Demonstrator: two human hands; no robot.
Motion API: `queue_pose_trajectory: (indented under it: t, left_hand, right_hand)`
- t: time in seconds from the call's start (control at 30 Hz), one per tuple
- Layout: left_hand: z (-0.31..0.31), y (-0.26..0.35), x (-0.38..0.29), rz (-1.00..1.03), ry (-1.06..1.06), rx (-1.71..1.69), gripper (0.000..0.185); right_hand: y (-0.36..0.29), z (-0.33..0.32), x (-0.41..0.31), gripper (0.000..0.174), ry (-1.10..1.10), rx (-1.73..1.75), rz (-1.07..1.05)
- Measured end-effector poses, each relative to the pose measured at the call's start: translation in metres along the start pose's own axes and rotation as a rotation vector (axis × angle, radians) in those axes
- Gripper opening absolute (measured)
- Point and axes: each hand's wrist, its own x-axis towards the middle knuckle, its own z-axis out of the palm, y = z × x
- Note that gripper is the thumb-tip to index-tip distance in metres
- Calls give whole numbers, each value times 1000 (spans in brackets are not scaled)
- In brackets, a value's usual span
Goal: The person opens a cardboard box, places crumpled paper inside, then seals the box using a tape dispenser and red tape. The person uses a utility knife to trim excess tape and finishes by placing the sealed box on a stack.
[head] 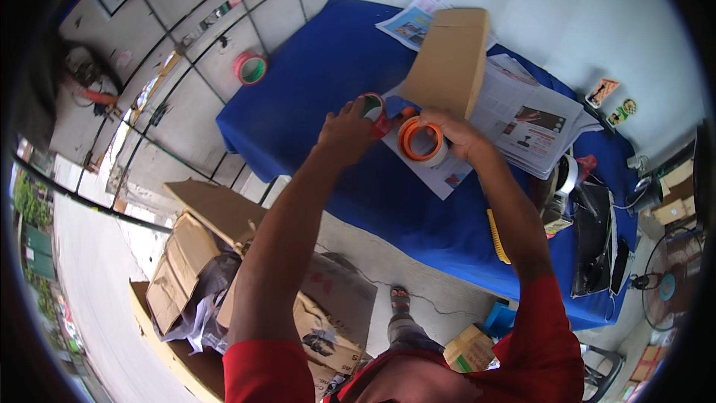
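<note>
My left hand (348, 130) grips a roll of red tape (378, 117) with a green core, above the blue tablecloth (302, 84). Close to its right, my right hand (450, 131) holds a tape dispenser with a blue and orange part and a wide roll of tape (421, 142) on an orange core. Beneath both hands lies part of a printed sheet. A flat brown cardboard box (447, 59) rests just beyond my right hand, on newspapers (537, 117). Another red tape roll (249, 69) with a green core stands at the table's left edge.
Cardboard boxes (184, 274) with crumpled paper stand at the lower left. A yellow comb-like piece (498, 237), another tape dispenser (568, 175) and a black case (593, 246) lie at the table's right. A metal grille (184, 53) borders the left side, a pale wall (531, 5) the back.
</note>
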Motion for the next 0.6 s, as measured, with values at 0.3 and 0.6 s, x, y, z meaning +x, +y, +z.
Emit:
queue_pose_trajectory:
  t: [0.3, 0.6]
  left_hand:
    - [6, -54, 7, 59, 51, 479, 17]
    - [-147, -26, -113, -380, -270, -1566, 70]
  right_hand:
    - [-45, -47, -68, 16, 66, 101, 22]
    - [-66, 84, -146, 80, 37, -439, -751]
